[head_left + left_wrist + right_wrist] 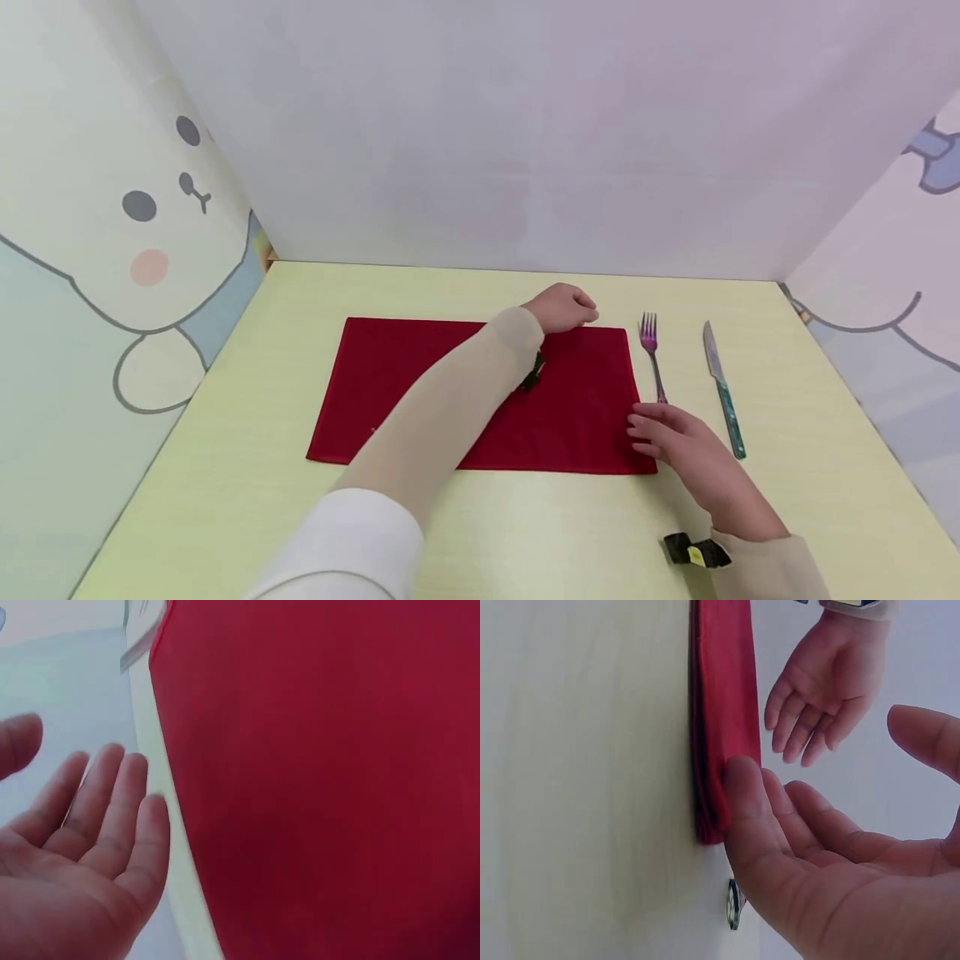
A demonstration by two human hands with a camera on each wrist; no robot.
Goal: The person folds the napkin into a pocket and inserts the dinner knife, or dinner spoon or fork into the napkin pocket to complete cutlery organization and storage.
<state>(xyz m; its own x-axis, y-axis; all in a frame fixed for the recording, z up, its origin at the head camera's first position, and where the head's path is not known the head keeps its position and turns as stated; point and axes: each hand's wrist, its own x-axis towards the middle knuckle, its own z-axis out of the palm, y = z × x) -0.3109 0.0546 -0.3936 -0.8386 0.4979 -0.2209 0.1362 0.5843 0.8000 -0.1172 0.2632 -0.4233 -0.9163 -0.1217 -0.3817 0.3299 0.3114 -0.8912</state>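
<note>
A folded red cloth point(585, 400) lies flat on the table, its stacked layers showing along the edge in the right wrist view. Over its far edge, toward the right, is my left hand point(561, 308), holding nothing; its fingers point(109, 780) are loosely extended in the left wrist view. My right hand point(686, 446) is at the cloth's near right corner, fingers slightly bent. One finger point(746, 787) overlaps the cloth's edge in the right wrist view; whether it touches, I cannot tell. My left forearm hides part of the cloth.
Right of the cloth lies a fork point(650, 333), tines away from me, its handle end behind my right hand. Farther right is a table knife point(723, 392) with a green handle. Pale curtains point(487, 125) enclose the table point(525, 533) at the back and sides.
</note>
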